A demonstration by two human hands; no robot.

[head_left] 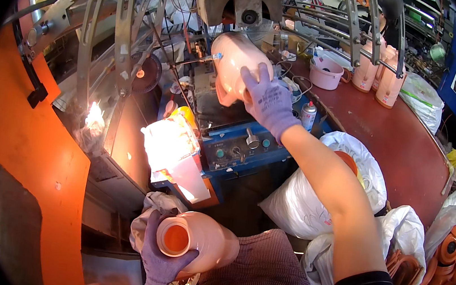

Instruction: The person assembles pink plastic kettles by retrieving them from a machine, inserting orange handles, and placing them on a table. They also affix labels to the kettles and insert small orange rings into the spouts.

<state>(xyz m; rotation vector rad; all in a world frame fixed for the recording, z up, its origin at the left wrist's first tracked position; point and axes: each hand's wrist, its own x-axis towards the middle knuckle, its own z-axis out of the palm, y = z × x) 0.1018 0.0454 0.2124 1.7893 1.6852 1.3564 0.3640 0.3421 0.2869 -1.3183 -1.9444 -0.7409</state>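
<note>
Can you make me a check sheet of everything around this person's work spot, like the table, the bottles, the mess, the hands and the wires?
Surface: curved dark red table on the right; a blue machine with knobs sits in the middle.
Job's things: one pale pink bottle pressed against the machine, a second pink bottle with an orange mouth held low.
Clutter: white bags, orange caps, a spray can, a pink bowl, more pink bottles on the table.
Hands: right hand, gloved, on the upper bottle; left hand, gloved, around the lower bottle's neck.
Cables: thin wires behind the machine.
Surroundings: orange panel on the left, metal wheel frame above.
</note>
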